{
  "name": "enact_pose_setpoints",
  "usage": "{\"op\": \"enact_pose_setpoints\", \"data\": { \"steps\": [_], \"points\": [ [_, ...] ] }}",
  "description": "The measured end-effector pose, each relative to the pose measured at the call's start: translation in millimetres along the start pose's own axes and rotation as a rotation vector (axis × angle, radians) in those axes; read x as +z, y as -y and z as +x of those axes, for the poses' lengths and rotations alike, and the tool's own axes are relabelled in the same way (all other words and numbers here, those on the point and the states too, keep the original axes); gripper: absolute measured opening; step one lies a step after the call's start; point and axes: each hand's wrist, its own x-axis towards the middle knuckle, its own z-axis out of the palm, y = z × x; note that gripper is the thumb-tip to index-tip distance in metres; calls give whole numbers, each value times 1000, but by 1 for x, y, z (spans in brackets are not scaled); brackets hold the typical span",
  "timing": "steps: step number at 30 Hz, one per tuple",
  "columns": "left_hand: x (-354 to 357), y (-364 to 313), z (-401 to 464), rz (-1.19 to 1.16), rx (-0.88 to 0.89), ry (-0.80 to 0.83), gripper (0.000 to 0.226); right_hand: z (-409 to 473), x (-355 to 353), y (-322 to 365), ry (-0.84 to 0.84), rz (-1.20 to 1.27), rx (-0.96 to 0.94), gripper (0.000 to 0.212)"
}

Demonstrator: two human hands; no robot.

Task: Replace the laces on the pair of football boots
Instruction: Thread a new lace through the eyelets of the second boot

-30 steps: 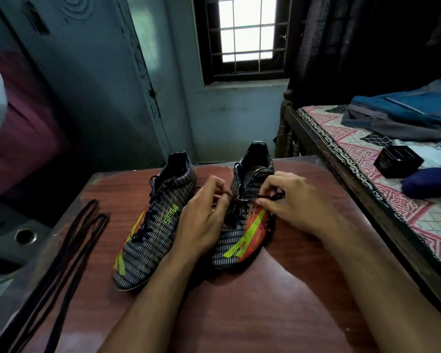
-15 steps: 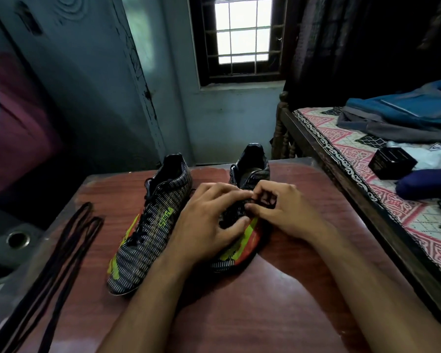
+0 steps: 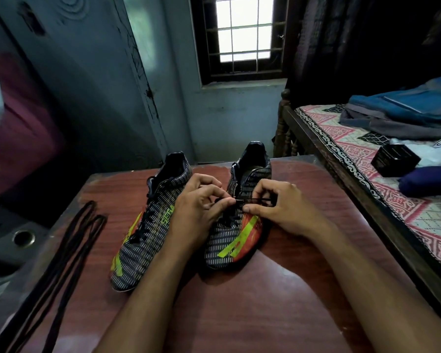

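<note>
Two black football boots with white dashes and yellow-orange marks stand side by side on a brown table (image 3: pixel 278 314), toes toward me. Over the laced part of the right boot (image 3: pixel 236 247), my left hand (image 3: pixel 197 207) pinches its black lace (image 3: pixel 259 200) near the top eyelets. My right hand (image 3: pixel 281 208) grips the same lace, which runs taut between the two hands. The left boot (image 3: pixel 148 230) stands alone, laced in black. Spare black laces (image 3: pixel 61 263) lie in long loops along the table's left edge.
A bed with a patterned pink cover (image 3: pixel 382 174) runs along the table's right side, bearing a blue bag (image 3: pixel 405 105), a small black box (image 3: pixel 395 159) and a dark blue bundle (image 3: pixel 428 182). A barred window (image 3: pixel 244 34) sits in the far wall.
Both hands were pressed together over the right boot's lacing half a second ago. Now they have drawn slightly apart and a short stretch of black lace is pulled out between them.
</note>
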Motion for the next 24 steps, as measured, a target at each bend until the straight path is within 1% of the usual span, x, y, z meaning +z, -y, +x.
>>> {"op": "enact_pose_setpoints", "data": {
  "steps": [3, 5, 9, 13, 18, 21, 24],
  "points": [
    [-2, 2, 2, -78, -103, 47, 6, 1, -1, -1, -11, 83, -29, 19],
    [-3, 2, 2, -118, -139, 77, 10, 2, -3, -1, -35, 142, -41, 16],
    [-5, -5, 0, -201, -144, 184, 18, 2, -6, 4, -86, 222, -29, 13],
    [-12, -9, 0, -227, -119, 318, 22, 1, -9, 6, -56, 278, -17, 10],
    [-15, -12, -3, -327, -166, 380, 26, 0, -8, 4, -68, 283, 6, 13],
    [-19, -14, -3, -358, -166, 452, 19, 1, -6, 4, -77, 310, 16, 18],
    [-22, -14, -3, -425, -168, 542, 8, 1, -7, 5, -78, 482, 60, 13]
  ]
}}
